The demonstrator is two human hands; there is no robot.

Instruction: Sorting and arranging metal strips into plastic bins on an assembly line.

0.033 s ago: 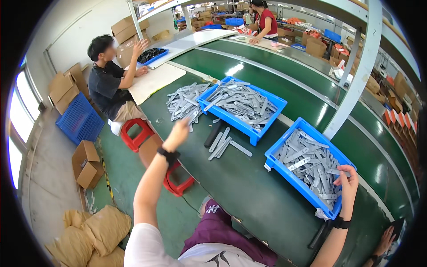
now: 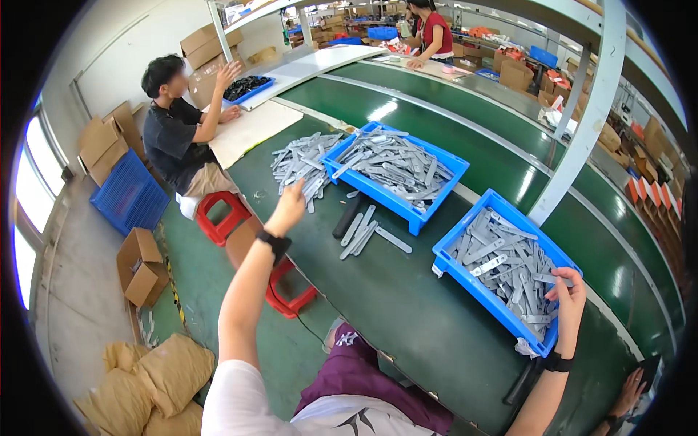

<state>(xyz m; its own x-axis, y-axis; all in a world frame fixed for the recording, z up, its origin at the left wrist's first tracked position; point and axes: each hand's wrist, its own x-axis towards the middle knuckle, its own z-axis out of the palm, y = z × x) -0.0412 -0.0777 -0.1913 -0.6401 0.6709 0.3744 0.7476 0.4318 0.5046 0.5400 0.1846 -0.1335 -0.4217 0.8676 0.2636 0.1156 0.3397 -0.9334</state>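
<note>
Over the near edge of a loose pile of flat grey strips (image 2: 299, 161), my left hand (image 2: 286, 209) stretches out its index finger; I see nothing held in it. My right hand (image 2: 568, 291) pinches the end of one grey strip (image 2: 544, 278) at the right wall of the nearer blue tray (image 2: 465, 280). That tray is heaped with the same long, round-ended strips. Several more grey strips (image 2: 367, 234) lie on the green tabletop (image 2: 407, 312), beside a black bar-shaped thing (image 2: 347, 219).
A second full blue tray (image 2: 443, 207) stands farther off, beside the pile. A metal post (image 2: 582, 123) rises behind the trays. On the far left a person (image 2: 174, 138) sits by a small blue tray of black parts (image 2: 247, 89). Red stools (image 2: 287, 291) stand along the table's left edge.
My left hand has shifted slightly left, and the grey strip seen at its fingertips before no longer shows there. The right hand has stayed in place.
</note>
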